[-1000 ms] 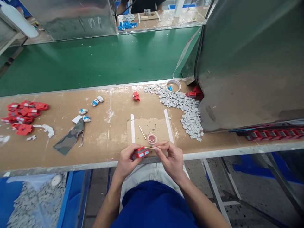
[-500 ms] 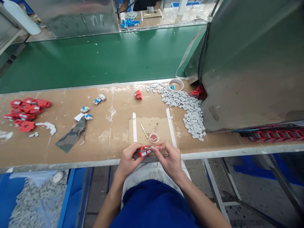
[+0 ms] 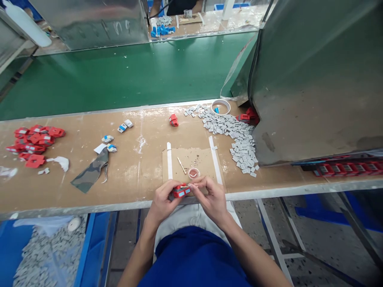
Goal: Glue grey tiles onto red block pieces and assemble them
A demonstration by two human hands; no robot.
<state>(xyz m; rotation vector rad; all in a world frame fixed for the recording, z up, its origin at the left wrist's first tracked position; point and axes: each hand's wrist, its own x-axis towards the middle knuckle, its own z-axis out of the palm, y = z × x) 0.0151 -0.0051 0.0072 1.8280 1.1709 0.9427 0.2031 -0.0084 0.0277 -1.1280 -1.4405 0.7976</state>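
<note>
Between the fingers of my left hand (image 3: 163, 198) is a small red toy vehicle body (image 3: 181, 191) with pale windows and a grey part on top. My right hand (image 3: 211, 198) pinches a thin pale stick (image 3: 185, 186), whose end lies over the top of the toy body; whether it touches cannot be made out. Just beyond my hands, a small round dish (image 3: 194, 173) with reddish content sits on a cardboard sheet (image 3: 197, 154) fixed by white tape strips. Another thin stick (image 3: 181, 165) lies beside the dish.
Loose grey tiles (image 3: 229, 128) spread at the right near a tape roll (image 3: 220, 107). Red toy bodies (image 3: 36, 139) are heaped at the left, near a camouflage cloth (image 3: 91, 170). A metal housing (image 3: 317, 87) stands at the right; a green belt (image 3: 134, 73) runs behind the table.
The stick in my right hand has shifted slightly left over the red toy vehicle body. My left hand keeps its hold, and the whole view has moved a little.
</note>
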